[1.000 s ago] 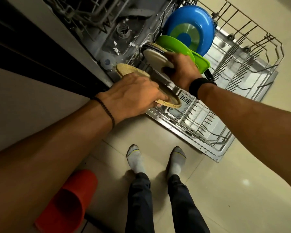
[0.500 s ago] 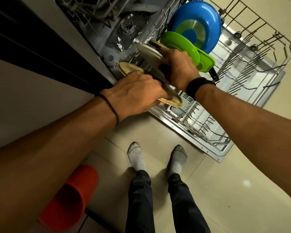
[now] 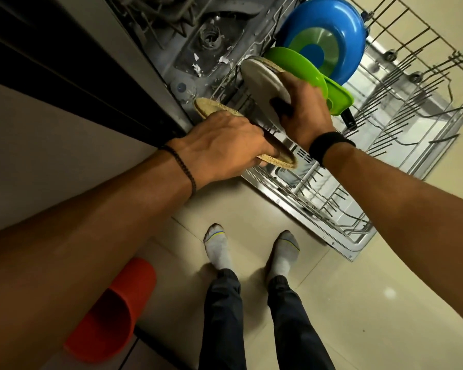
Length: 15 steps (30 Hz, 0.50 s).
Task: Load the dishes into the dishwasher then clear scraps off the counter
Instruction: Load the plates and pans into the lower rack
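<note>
My left hand (image 3: 230,145) grips a speckled tan plate (image 3: 211,109) held almost flat over the near corner of the pulled-out lower rack (image 3: 318,201). My right hand (image 3: 302,113) holds a second tan plate with a pale underside (image 3: 262,81), tilted on edge over the rack's tines, right beside a green plate (image 3: 300,68). Behind that stands a blue plate with a green ring (image 3: 329,33), upright in the rack. A green dish (image 3: 340,98) leans to the right of my right hand.
The open dishwasher tub (image 3: 206,46) shows scraps around its drain. The rack's right half (image 3: 412,102) holds only bare tines. A red bin (image 3: 115,308) stands on the floor at the lower left. My socked feet (image 3: 219,249) stand on the tile before the open door.
My right hand has lifted the pale-bottomed plate and tipped it more upright next to the green plate. My left hand with its plate has barely moved.
</note>
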Tool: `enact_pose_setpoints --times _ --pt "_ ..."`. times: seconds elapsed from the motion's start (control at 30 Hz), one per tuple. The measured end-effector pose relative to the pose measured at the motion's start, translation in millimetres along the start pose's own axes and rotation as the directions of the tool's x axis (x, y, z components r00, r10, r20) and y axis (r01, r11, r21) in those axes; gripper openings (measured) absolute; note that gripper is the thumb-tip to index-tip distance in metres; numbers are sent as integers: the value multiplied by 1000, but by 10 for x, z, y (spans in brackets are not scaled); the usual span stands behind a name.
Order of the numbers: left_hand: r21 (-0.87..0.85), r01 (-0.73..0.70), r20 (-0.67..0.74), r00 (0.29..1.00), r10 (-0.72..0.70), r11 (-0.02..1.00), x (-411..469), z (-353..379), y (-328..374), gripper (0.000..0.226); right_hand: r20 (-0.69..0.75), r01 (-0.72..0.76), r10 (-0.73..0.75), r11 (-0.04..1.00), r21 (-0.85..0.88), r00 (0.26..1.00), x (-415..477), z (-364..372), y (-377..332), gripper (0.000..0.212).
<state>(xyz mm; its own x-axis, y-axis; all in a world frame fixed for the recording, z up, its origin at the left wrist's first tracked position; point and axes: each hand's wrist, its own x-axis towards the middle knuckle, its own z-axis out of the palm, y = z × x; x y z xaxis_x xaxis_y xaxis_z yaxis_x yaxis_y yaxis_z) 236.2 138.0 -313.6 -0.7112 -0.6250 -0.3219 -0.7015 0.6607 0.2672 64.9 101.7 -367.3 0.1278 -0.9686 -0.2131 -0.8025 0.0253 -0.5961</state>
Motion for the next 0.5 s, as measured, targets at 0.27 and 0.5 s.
enact_pose_setpoints --times 0.27,0.5 --pt "22 -3 -17 1000 4 1000 147 23 -21 41 84 14 -10 998 -54 996 150 140 36 40" --pt "37 37 14 999 -37 999 231 85 -39 41 327 22 38 984 -177 944 341 123 -42 56"
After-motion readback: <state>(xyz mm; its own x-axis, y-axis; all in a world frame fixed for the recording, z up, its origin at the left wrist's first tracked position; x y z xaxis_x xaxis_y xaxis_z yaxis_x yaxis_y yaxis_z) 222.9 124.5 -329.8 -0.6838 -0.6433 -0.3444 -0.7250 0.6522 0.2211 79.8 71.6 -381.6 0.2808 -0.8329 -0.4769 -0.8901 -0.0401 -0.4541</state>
